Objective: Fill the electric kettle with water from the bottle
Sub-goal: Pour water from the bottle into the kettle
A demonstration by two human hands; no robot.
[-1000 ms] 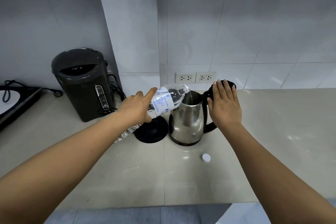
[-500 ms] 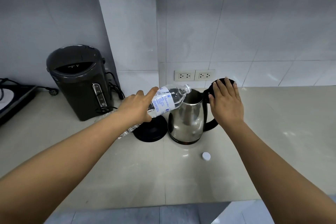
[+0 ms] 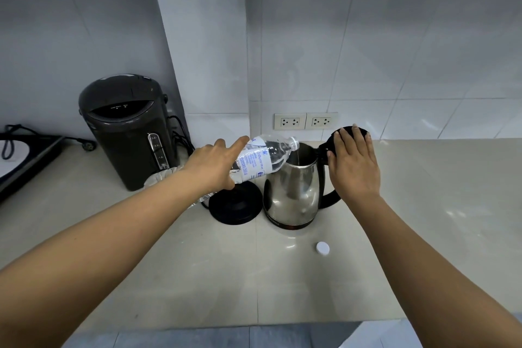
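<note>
A steel electric kettle stands on the counter, off its black round base, which lies just to its left. My left hand grips a clear plastic water bottle with a white-and-blue label, tipped almost level. Its neck rests over the kettle's open mouth and a thin stream of water runs in. My right hand lies flat against the kettle's black lid, holding it tilted back over the handle. The bottle's white cap lies on the counter in front of the kettle.
A dark thermo pot stands at the back left with cables behind it. An induction hob sits at the far left edge. Two wall sockets are behind the kettle. The counter's front edge runs close below my arms.
The bottle has stayed tipped over the kettle's mouth and both hands have kept their hold. The camera has shifted slightly, with the view a little lower.
</note>
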